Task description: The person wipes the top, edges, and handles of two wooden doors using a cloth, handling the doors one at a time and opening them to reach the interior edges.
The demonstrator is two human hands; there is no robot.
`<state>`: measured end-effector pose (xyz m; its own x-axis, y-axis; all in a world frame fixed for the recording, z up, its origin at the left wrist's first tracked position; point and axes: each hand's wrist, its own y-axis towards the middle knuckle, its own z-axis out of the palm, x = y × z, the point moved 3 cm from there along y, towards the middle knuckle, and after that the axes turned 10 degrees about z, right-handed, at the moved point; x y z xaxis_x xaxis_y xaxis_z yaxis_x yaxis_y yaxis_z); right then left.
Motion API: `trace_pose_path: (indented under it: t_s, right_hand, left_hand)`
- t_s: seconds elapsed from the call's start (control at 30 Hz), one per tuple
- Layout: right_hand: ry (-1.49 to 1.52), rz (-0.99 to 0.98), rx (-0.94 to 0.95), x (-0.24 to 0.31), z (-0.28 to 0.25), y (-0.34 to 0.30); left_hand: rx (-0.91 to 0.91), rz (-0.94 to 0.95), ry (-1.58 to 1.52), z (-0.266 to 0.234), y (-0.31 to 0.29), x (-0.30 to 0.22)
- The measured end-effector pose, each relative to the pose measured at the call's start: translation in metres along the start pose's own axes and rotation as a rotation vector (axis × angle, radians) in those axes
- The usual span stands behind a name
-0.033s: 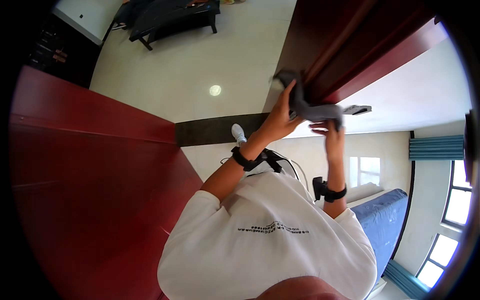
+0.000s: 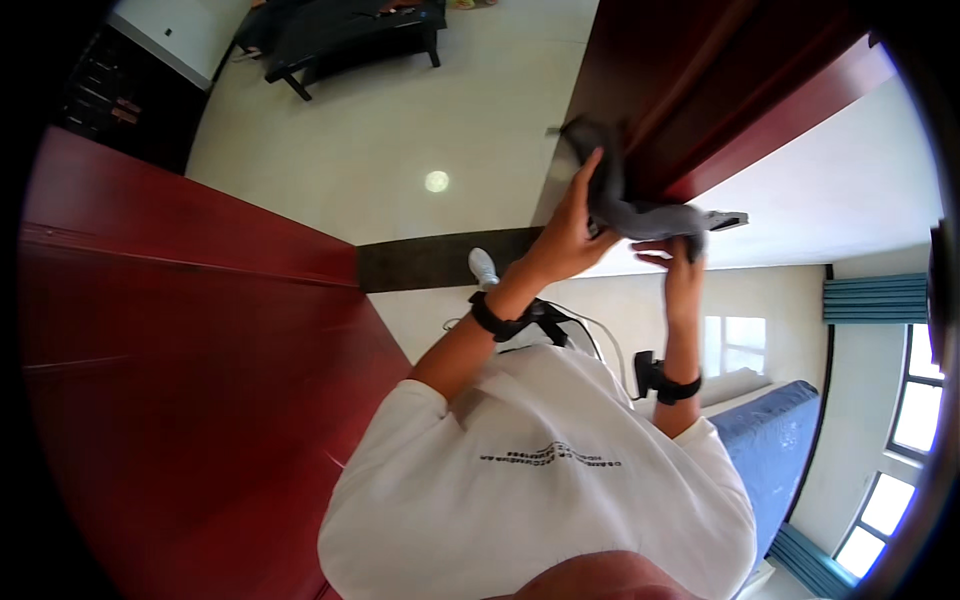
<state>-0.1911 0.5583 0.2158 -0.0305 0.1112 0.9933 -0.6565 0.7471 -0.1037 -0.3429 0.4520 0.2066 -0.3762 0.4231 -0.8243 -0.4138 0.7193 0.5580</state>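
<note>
A dark grey cloth [image 2: 622,210] is wrapped around the edge of the dark red door frame [image 2: 720,130], one end to each side. My left hand [image 2: 575,232] grips the cloth's left part, with the thumb side along the wood. Under the right end of the cloth, my right hand [image 2: 678,262] has its fingers bent up into the fabric. Some fingertips are hidden behind the cloth, which is slightly blurred. Just beyond it, a wall switch plate [image 2: 728,220] sits on the white wall.
A red door [image 2: 180,370] stands at my left. A dark threshold strip [image 2: 430,260] crosses the tiled floor [image 2: 400,120]. Far ahead is a low black table [image 2: 350,45]. To the right lies a blue mattress [image 2: 765,440], near teal curtains [image 2: 875,298] and windows.
The view has shifted slightly. My hands and the cloth sit a little farther right in the picture, still at the door frame's edge.
</note>
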Motion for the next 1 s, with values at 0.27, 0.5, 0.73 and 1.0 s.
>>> trace_pose_path:
  t_s: [0.27, 0.5, 0.73, 1.0]
  right_hand:
    - [-0.264, -0.031, -0.114, -0.006, 0.017, 0.019]
    - [-0.298, 0.235, 0.003, -0.044, 0.007, 0.011]
    - [-0.206, -0.228, -0.077, 0.026, 0.030, 0.004]
    - [-0.732, -0.232, -0.093, -0.055, 0.032, 0.014]
  left_hand:
    - [0.070, 0.183, 0.070, 0.008, 0.011, -0.006]
    - [0.222, -0.011, 0.095, 0.009, -0.018, 0.044]
    - [-0.130, 0.364, 0.316, -0.004, 0.039, -0.058]
    - [0.181, -0.265, 0.150, -0.010, -0.022, 0.051]
